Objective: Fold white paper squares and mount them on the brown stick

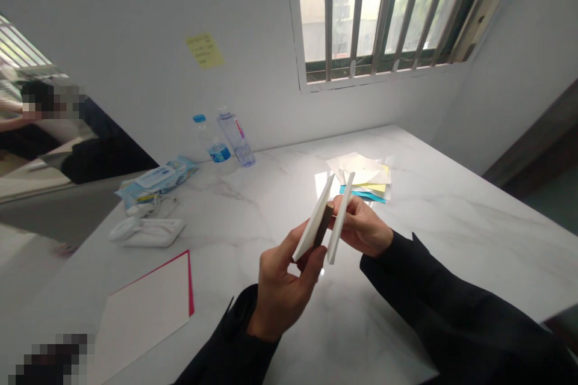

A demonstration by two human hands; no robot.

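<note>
Over the middle of the table, my left hand (289, 283) is closed around a white flat piece (312, 225) and a dark brown narrow piece (324, 225) pressed against it. Close beside them, my right hand (363, 228) pinches a second white flat piece (341, 219), turned nearly edge-on to me. The two white pieces stand tilted, with a narrow gap between them at the top. Whether the brown piece is joined to either one, I cannot tell. Behind my right hand lies a loose pile of white, yellow and blue papers (361, 171).
A white sheet with a red edge (149, 307) lies at the left front. Farther back are a white device (149, 231), cables (153, 204), a wipes pack (158, 177) and two plastic bottles (219, 150) (237, 138) by the wall. Another person (40, 108) sits at far left.
</note>
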